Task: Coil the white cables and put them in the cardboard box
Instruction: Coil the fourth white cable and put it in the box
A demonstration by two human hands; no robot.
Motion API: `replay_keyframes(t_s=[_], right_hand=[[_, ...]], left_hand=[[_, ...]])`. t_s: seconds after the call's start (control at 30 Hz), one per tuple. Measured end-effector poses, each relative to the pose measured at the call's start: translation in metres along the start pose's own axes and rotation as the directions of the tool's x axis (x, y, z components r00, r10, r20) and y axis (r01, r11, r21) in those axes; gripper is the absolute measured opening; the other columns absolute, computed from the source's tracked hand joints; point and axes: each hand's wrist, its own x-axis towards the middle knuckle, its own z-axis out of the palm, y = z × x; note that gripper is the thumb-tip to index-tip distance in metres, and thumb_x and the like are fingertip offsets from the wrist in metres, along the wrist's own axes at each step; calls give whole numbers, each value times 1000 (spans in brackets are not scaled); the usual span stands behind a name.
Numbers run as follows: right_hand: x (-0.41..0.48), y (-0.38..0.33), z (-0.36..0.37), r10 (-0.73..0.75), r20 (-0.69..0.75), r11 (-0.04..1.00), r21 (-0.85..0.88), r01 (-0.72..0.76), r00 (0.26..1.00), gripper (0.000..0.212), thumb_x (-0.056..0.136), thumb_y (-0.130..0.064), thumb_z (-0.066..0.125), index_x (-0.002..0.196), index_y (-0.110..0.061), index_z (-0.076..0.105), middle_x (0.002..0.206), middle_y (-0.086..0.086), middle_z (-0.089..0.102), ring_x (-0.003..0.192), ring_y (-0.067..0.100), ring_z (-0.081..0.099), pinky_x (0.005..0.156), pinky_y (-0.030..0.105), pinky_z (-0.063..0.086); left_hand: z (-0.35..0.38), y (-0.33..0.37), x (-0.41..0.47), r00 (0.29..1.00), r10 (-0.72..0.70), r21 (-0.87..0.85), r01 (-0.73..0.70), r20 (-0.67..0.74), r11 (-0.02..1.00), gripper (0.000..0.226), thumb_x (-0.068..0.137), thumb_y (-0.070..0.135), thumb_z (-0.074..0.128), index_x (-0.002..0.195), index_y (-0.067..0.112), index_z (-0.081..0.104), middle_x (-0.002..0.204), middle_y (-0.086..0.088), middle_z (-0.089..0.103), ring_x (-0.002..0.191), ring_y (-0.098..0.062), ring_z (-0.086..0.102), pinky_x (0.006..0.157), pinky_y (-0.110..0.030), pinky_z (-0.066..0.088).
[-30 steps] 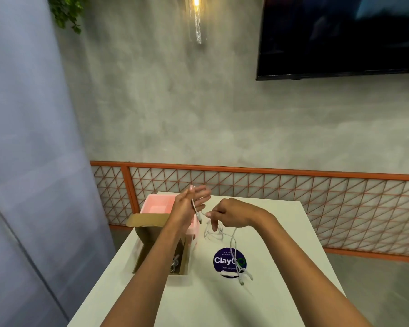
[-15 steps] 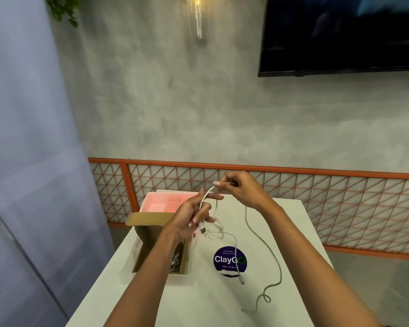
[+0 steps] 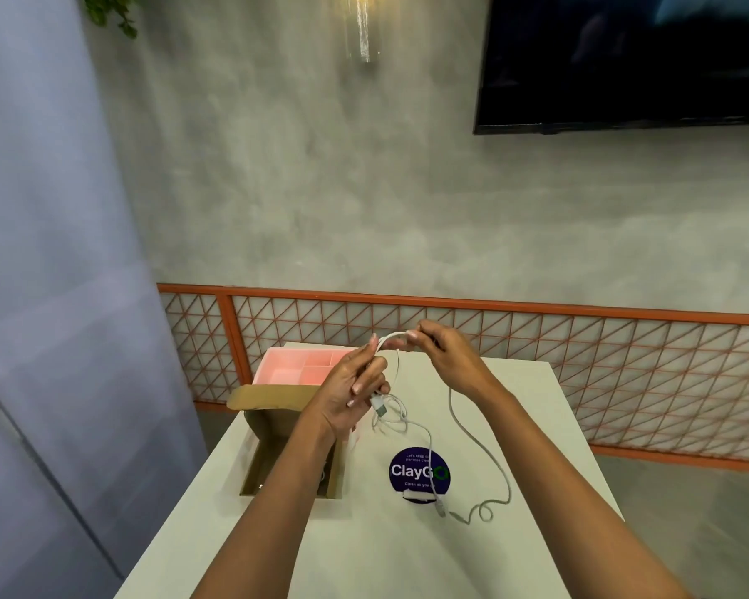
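Out on the white tabletop (image 3: 364, 555), both hands are now up over the far half; a second ago they were down low beside the box. The right hand (image 3: 450, 356) has lifted and pinches the white cable (image 3: 472, 430) between thumb and fingertips. The left hand (image 3: 347, 395) has its fingers curled around the same cable, with the USB plug (image 3: 380, 407) poking out below. A short arc bridges the two hands, and the tail has swung out toward the right edge, ending in a small curl on the table. My read is that the first loop is forming and most of the length is still uncoiled.

Now the containers. The cardboard box (image 3: 273, 430) sits open at the left edge. Something glints inside, but the left forearm hides most of it, so I can't tell what. Just behind it, at the far left corner, is a pink divided tray (image 3: 295, 365), and I see only pink in its compartments.

Smaller still, a round ClayGo sticker (image 3: 411, 473) sits mid-table. A thinner white cable (image 3: 430, 443) loops under the left hand and runs across the sticker, still loose.
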Motion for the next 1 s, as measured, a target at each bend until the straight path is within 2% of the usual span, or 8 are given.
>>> replay_keyframes(t_s=[0.1, 0.27, 0.4, 0.6, 0.7, 0.8, 0.87, 1.0], right_hand=[[-8, 19, 13, 94, 31, 986, -140, -89, 995, 28, 103, -27, 35, 84, -15, 53, 62, -8, 44, 52, 6, 39, 48, 18, 29], [-24, 30, 30, 201, 302, 959, -256, -123, 932, 24, 102, -12, 31, 91, -12, 52, 70, -15, 45, 63, 5, 43, 60, 18, 34], [-22, 13, 32, 193, 419, 955, -289, -71, 887, 33, 103, -25, 31, 86, -13, 57, 68, -9, 48, 63, 8, 46, 60, 19, 36], [-15, -11, 22, 212, 541, 916, -400, 28, 814, 44, 103, -31, 33, 96, -8, 70, 74, 5, 55, 68, 15, 50, 62, 23, 37], [-13, -22, 14, 200, 562, 896, -437, 82, 803, 46, 103, -32, 34, 93, -6, 71, 74, -7, 53, 62, 4, 44, 64, 24, 36], [-11, -29, 4, 119, 528, 901, -413, 131, 841, 46, 101, -35, 39, 78, -9, 69, 81, -9, 59, 62, 3, 47, 67, 25, 36], [-5, -31, -6, 80, 458, 902, -410, 131, 885, 43, 99, -39, 43, 73, -13, 67, 67, -4, 56, 60, 10, 50, 61, 25, 38], [6, -30, -25, 17, 297, 950, -302, 77, 955, 29, 94, -35, 55, 82, -12, 67, 65, -10, 54, 58, 3, 46, 56, 20, 34]], left_hand=[[-3, 1, 6, 999, 36, 62, -35, -19, 998, 41, 101, 28, 35, 117, -2, 59, 37, 6, 32, 28, -4, 24, 56, -20, 47], [1, 9, 14, 979, 113, 211, -76, -170, 975, 40, 101, 27, 37, 128, 4, 55, 43, 7, 41, 35, -3, 35, 69, -21, 51], [-5, 6, 20, 967, 120, 228, -67, -225, 971, 39, 101, 23, 40, 130, -1, 50, 58, 2, 65, 54, -6, 63, 106, -42, 39], [-3, 0, 23, 971, 112, 270, -51, -213, 961, 31, 102, 24, 36, 108, 10, 63, 89, -6, 75, 79, -13, 72, 90, -32, 52], [-1, -3, 22, 975, 102, 528, 18, -198, 849, 46, 103, 32, 33, 89, 19, 75, 97, -5, 75, 95, -17, 70, 99, -36, 45], [-6, -8, 20, 966, 109, 766, 115, -234, 633, 42, 99, 45, 35, 97, 18, 67, 101, -7, 71, 104, -24, 64, 97, -47, 44], [-9, -9, 18, 980, 54, 797, 123, -192, 591, 43, 98, 47, 32, 99, 18, 65, 96, -7, 72, 97, -28, 66, 93, -45, 45], [-10, -9, 14, 990, -63, 727, 134, -124, 674, 40, 103, 37, 27, 120, 19, 59, 67, -9, 69, 48, -15, 55, 98, -33, 46]])
